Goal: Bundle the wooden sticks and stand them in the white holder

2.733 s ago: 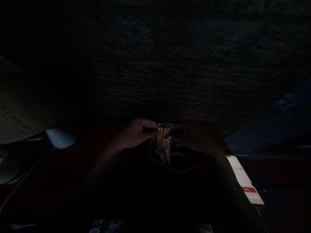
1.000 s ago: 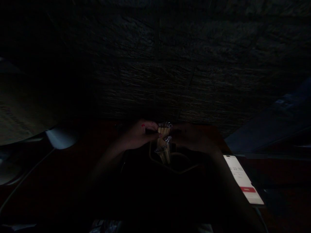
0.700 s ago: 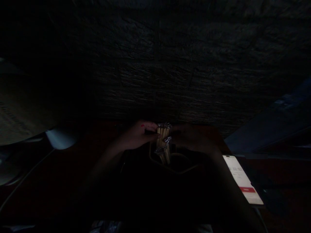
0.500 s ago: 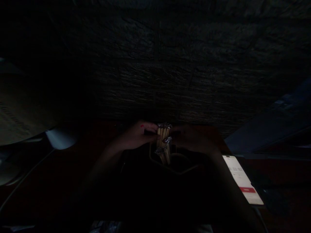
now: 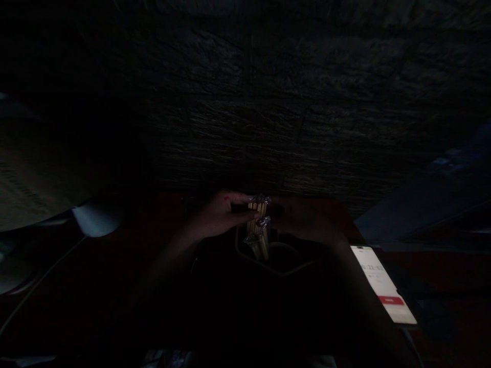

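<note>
The scene is very dark. A bundle of pale wooden sticks (image 5: 258, 225) with crinkled silver foil at its ends stands upright over a dark container (image 5: 280, 263). My left hand (image 5: 217, 214) pinches the bundle's top from the left, thumb and fingers closed on it. My right hand (image 5: 301, 217) closes on the bundle from the right; its fingers are in shadow. The lower part of the sticks drops inside the container's rim.
A lit phone (image 5: 383, 283) lies at the right on the dark red table (image 5: 153, 220). A white rounded object (image 5: 94, 217) with a cable sits at the left. A rough dark wall (image 5: 268, 102) rises right behind the hands.
Both hands stay on the stick bundle with only tiny shifts; my left thumb has crept slightly right across the sticks. The view has barely moved.
</note>
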The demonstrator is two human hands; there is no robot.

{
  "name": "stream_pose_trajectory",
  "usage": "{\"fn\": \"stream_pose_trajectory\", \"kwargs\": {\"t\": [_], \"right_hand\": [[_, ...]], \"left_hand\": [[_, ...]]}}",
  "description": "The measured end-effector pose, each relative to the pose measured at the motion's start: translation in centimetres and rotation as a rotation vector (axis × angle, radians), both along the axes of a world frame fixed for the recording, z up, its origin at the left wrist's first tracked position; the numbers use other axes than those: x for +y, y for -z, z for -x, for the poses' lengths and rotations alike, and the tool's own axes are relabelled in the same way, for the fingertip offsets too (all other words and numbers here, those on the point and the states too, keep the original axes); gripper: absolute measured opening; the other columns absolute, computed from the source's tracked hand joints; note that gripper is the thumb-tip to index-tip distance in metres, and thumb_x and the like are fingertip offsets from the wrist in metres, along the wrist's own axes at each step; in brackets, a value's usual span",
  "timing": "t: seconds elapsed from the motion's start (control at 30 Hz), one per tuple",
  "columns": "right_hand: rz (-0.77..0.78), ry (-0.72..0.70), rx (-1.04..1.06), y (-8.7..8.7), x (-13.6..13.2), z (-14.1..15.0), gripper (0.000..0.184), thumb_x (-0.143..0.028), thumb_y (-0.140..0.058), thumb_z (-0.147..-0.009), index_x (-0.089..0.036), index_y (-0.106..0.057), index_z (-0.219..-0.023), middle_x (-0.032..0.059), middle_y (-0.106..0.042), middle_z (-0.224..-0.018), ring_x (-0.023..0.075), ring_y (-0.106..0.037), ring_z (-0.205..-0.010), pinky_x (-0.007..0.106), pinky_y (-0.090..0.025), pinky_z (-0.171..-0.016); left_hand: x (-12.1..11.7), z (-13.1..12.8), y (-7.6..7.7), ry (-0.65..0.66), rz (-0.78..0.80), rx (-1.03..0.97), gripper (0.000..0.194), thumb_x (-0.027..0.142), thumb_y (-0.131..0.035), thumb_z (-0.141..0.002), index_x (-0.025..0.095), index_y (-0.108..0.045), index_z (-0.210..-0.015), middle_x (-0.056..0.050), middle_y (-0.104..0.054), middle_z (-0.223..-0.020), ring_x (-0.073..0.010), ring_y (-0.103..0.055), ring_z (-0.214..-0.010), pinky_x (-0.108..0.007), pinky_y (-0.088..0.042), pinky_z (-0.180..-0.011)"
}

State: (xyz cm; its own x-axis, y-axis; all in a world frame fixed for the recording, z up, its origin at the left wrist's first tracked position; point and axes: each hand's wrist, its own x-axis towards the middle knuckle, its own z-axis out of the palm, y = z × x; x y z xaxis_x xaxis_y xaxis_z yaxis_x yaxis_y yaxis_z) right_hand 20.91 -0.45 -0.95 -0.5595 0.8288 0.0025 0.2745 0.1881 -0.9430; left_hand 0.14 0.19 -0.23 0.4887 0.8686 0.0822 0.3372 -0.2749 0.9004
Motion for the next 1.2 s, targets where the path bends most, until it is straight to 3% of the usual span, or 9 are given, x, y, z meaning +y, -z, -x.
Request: {"fn": "stream_pose_trajectory", "kwargs": {"t": [0.4,0.77,1.2], "right_hand": [[-0.024,-0.01,0.016,0.4,0.1,-0.1,0.029,-0.032,-0.068,-0.079,-0.018,-0.059,-0.102,0.0041,-0.067,-0.098,0.017,-0.064,-0.089,0.029,-0.052,-0.077],[0.034,0.046,0.044,-1.4,-0.3,-1.2,0.024,-0.031,-0.071,-0.078,-0.017,-0.067,-0.097,0.004,-0.071,-0.096,0.0175,-0.067,-0.091,0.031,-0.051,-0.083],[-0.025,0.035,0.041,-0.7,-0.2,-0.7,0.019,-0.025,-0.068,-0.08,-0.019,-0.066,-0.097,0.0033,-0.071,-0.096,0.0161,-0.067,-0.089,0.028,-0.052,-0.079]], "left_hand": [[0.0,0.2,0.3,0.037,-0.021,0.054,0.028,0.032,-0.062,-0.085,0.018,-0.071,-0.107,-0.004,-0.075,-0.104,-0.0202,-0.07,-0.093,-0.031,-0.053,-0.081],[0.1,0.3,0.4,0.042,-0.032,0.083,0.03,0.034,-0.06,-0.085,0.018,-0.071,-0.108,-0.004,-0.076,-0.1,-0.0197,-0.07,-0.086,-0.029,-0.052,-0.073],[0.0,0.2,0.4,0.043,-0.026,0.044,0.03,0.03,-0.062,-0.084,0.017,-0.07,-0.11,-0.004,-0.075,-0.104,-0.0197,-0.069,-0.093,-0.028,-0.052,-0.078]]}}
